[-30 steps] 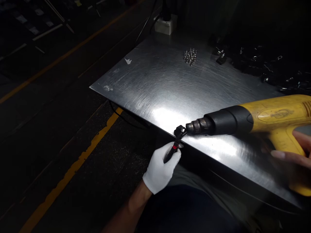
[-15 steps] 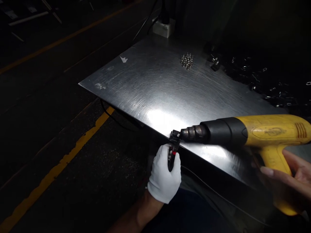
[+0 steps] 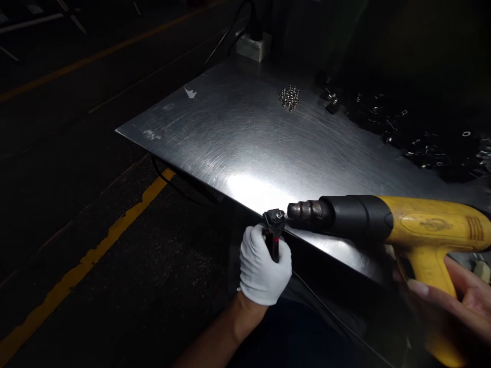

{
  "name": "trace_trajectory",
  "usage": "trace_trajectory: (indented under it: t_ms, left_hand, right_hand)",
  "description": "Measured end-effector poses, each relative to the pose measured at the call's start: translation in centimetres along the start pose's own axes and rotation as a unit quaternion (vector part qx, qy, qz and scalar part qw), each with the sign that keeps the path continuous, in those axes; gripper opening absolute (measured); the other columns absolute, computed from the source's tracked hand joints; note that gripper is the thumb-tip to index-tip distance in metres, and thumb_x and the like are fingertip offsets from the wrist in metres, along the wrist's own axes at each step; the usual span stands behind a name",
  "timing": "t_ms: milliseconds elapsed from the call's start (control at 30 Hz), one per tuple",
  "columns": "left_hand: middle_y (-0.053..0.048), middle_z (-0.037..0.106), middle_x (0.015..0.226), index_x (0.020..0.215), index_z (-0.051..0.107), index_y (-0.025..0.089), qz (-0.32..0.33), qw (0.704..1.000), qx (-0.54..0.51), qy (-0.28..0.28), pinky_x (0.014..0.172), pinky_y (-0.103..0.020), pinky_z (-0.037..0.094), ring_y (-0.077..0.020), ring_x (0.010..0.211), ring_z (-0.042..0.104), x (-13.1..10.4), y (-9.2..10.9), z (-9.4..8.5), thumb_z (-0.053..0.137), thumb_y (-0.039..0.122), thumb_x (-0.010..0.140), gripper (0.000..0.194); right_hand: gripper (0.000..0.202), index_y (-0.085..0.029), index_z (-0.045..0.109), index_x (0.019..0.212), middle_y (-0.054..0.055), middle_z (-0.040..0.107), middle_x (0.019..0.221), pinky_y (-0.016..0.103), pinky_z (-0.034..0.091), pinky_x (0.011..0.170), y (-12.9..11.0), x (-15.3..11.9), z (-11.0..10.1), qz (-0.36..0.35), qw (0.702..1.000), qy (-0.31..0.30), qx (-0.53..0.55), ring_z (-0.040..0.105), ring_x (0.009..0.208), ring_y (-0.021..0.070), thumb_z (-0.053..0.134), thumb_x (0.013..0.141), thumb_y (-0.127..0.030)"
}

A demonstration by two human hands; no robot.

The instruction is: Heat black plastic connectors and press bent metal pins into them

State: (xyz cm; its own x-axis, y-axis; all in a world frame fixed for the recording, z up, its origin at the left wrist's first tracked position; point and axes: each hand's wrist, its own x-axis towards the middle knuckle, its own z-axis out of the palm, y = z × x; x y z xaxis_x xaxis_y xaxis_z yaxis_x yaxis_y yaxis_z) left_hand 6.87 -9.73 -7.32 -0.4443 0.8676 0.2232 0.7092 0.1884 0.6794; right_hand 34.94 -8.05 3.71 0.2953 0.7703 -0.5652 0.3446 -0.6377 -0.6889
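At the edge of a metal worktop (image 3: 192, 122), a yellow-and-black heat gun (image 3: 425, 220), held by the handle in the worker's bare right hand (image 3: 470, 301), is best kept level, its nozzle (image 3: 307, 210) square to the work and just short of contact. The gloved left hand (image 3: 264, 268), closed around a dark, red-marked tool (image 3: 275, 248), would do well to stay low on it, fingers out of the likely hot air, while turning the piece slightly for even heating. The gun's casing looks scuffed, its stepped metal nozzle scorched and discolored. Beside the nozzle, at the tool's head and over the worktop's front edge, sits a small black blocky part (image 3: 271, 216), a bright metal bit (image 3: 280, 214) showing on its nozzle side; its finer shape is too small to tell.
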Motion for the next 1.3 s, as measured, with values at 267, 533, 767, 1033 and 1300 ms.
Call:
trace_trajectory:
  t_ms: [267,533,767,1033,1300]
  left_hand:
    - [-0.011,0.058,0.097,0.114,0.050,0.013,0.012,0.997,0.063,0.052,0.078,-0.043,0.054,-0.0285,0.087,0.061,0.0,-0.5,1.0,0.063,0.022,0.079,0.038]
    - [-0.012,0.056,0.096,0.115,0.050,0.011,0.042,0.993,0.085,0.070,0.079,-0.045,0.053,-0.0292,0.087,0.059,0.4,-0.9,1.2,0.064,0.023,0.079,0.041]
    - [-0.012,0.056,0.097,0.116,0.050,0.011,0.051,0.991,0.096,0.078,0.080,-0.046,0.052,-0.0291,0.087,0.058,0.5,-1.0,1.3,0.065,0.025,0.080,0.041]
    - [-0.011,0.055,0.098,0.116,0.049,0.013,0.055,0.990,0.104,0.082,0.081,-0.047,0.052,-0.0297,0.089,0.058,0.7,-1.1,1.2,0.064,0.024,0.080,0.040]
    - [-0.013,0.055,0.099,0.117,0.051,0.012,0.065,0.987,0.116,0.092,0.083,-0.047,0.051,-0.0295,0.091,0.057,0.6,-1.2,1.2,0.064,0.023,0.080,0.040]
  right_hand:
    - [0.055,-0.037,0.068,0.111,0.007,0.068,0.085,0.039,0.057,0.057,1.4,-0.3,-0.9,0.016,0.999,-0.046,0.017,0.063,0.066,0.0287,0.089,0.062,-0.052]
    - [0.054,-0.029,0.070,0.105,0.008,0.070,0.078,0.035,0.054,0.051,1.4,-0.8,-0.7,0.006,0.999,-0.039,0.002,0.064,0.064,0.0292,0.088,0.063,-0.056]
    - [0.046,-0.028,0.068,0.102,0.004,0.069,0.076,0.030,0.052,0.052,0.3,-1.7,-0.1,-0.016,0.999,-0.044,-0.015,0.063,0.064,0.0242,0.083,0.071,-0.058]
    - [0.049,-0.031,0.073,0.101,0.008,0.070,0.078,0.035,0.053,0.051,1.2,-0.6,-0.7,0.005,0.999,-0.038,-0.006,0.064,0.065,0.0288,0.088,0.062,-0.058]
    - [0.048,-0.035,0.072,0.104,0.009,0.072,0.089,0.037,0.056,0.057,1.9,-1.1,-0.9,0.005,0.999,-0.034,0.007,0.068,0.074,0.0322,0.087,0.064,-0.056]
